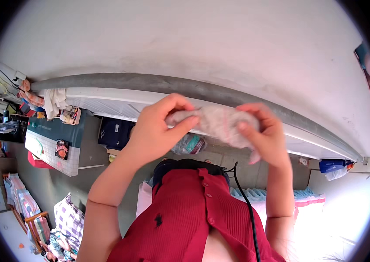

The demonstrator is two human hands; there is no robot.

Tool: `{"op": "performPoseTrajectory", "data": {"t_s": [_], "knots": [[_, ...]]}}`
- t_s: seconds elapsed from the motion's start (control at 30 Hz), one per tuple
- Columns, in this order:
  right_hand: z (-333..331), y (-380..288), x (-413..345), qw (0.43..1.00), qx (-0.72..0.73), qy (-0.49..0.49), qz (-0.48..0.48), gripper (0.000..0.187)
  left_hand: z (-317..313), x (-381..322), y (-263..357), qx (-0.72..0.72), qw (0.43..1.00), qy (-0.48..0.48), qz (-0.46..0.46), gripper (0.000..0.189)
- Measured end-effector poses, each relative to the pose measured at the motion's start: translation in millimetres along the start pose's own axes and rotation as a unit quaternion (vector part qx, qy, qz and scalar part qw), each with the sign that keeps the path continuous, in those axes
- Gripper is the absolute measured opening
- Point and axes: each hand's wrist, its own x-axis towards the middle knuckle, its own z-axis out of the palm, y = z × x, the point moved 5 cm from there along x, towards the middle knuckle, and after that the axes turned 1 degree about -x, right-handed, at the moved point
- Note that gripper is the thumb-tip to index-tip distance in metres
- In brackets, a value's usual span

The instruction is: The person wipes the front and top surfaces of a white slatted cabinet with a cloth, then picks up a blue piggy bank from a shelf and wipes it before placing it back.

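Observation:
A crumpled pale cloth (219,122) with thin pink stripes is stretched between my two hands, in front of a long grey pipe or rail. My left hand (162,127) pinches its left end between thumb and fingers. On the other side my right hand (263,131) grips the right part, with the thumb pressed on the front. A pink-edged corner hangs down below my right hand. The cloth's exact kind cannot be told from its bunched folds.
The grey pipe (113,80) runs along the white wall (185,39). Left stands a table (85,140) with a black packet (62,149) on it. White cloth (54,101) hangs beyond. Plastic-wrapped goods (189,144) lie below. A black cable (248,203) hangs by my red top (178,209). A person (58,247) is at lower left.

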Motion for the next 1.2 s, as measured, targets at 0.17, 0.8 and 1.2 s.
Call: {"op": "performPoseTrajectory", "data": {"t_s": [0.17,0.8,1.2], "knots": [[-44,-26,6,0.808,-0.494,0.226,-0.228,0.028,49,40,33,0.309,0.892,0.197,0.264,0.028],[93,40,58,0.693,-0.5,0.208,-0.476,0.048,23,27,-69,0.393,0.871,0.224,0.193,0.047],[-167,49,-74,0.642,-0.621,0.336,-0.299,0.045,257,71,44,0.315,0.865,0.064,0.386,0.046]]}}
